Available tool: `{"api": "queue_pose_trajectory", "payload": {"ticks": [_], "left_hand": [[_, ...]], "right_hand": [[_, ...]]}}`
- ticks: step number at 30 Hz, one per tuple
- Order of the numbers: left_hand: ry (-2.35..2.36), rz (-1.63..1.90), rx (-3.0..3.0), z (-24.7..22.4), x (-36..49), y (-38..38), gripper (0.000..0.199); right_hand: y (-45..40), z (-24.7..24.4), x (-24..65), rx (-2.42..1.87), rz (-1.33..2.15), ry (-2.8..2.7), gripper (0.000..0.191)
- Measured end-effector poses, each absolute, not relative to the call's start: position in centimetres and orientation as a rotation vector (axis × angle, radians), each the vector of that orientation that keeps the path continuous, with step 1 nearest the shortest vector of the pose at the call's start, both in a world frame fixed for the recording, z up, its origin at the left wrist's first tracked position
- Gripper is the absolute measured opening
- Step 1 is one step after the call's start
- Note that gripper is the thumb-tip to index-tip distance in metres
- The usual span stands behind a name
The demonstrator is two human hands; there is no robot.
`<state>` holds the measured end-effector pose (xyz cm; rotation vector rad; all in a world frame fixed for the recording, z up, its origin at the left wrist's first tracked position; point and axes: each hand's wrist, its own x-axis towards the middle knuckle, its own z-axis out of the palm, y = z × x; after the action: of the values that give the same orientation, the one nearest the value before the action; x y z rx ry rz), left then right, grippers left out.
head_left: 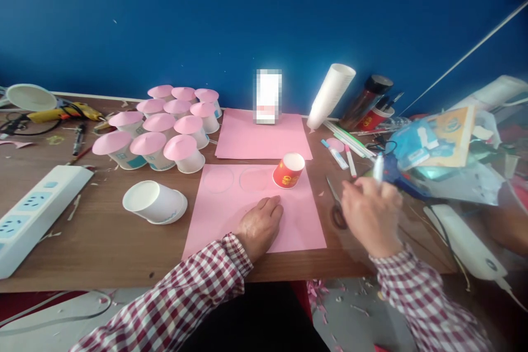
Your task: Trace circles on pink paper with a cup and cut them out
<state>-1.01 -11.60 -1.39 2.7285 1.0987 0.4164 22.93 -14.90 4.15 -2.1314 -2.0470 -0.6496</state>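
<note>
My left hand (pixel 260 226) lies flat on a pink sheet of paper (pixel 301 228), fingers stretched out below a red paper cup (pixel 287 171). That cup stands on the sheet beside two faint drawn circles. Over the table to the right, my right hand (pixel 371 212) is closed around a white pen (pixel 378 166); motion blurs both, and most of the pen is hidden. Just left of that hand lies a pair of scissors (pixel 339 214), partly covered by it.
Paper cups with pink cone tops (pixel 150 144) stand in rows at the left, near tilted white cups (pixel 154 203) and a power strip (pixel 39 214). Behind are stacked pink sheets (pixel 264 140) and a leaning cup stack (pixel 332 93). Plastic bags (pixel 429 137) crowd the right.
</note>
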Motion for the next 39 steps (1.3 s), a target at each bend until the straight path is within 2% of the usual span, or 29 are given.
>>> {"api": "queue_pose_trajectory", "payload": {"ticks": [3,10,19,24,28,34,39], "left_hand": [[1.032,0.400,2.725,-1.1,-1.1,-11.3,0.029],[0.945,0.436,2.795,-1.2,-1.1,-10.9,0.034],[1.015,0.528,2.761,-1.5,-1.2,-11.1,0.031],[0.991,0.520,2.763,-1.4,-1.1,-10.9,0.032],[0.981,0.430,2.763,-1.1,-1.2,-10.8,0.032],[0.999,0.108,2.798,1.0,-0.2,-9.7,0.020],[1.137,-0.050,2.732,3.2,1.4,-7.9,0.024]], "right_hand": [[-13.6,5.2,25.0,-2.107,-0.696,-1.918,0.018],[-10.6,5.3,21.5,-1.824,-0.419,-2.126,0.023],[-14.5,3.0,21.7,-1.952,-0.363,-2.335,0.026],[-12.9,2.2,22.7,-1.996,-0.508,-2.251,0.027],[-10.6,2.8,23.2,-1.946,-0.521,-2.097,0.029],[-9.1,3.9,21.6,-1.733,-0.214,-1.976,0.013],[-8.2,4.7,19.7,-1.597,0.009,-1.899,0.024]]}}
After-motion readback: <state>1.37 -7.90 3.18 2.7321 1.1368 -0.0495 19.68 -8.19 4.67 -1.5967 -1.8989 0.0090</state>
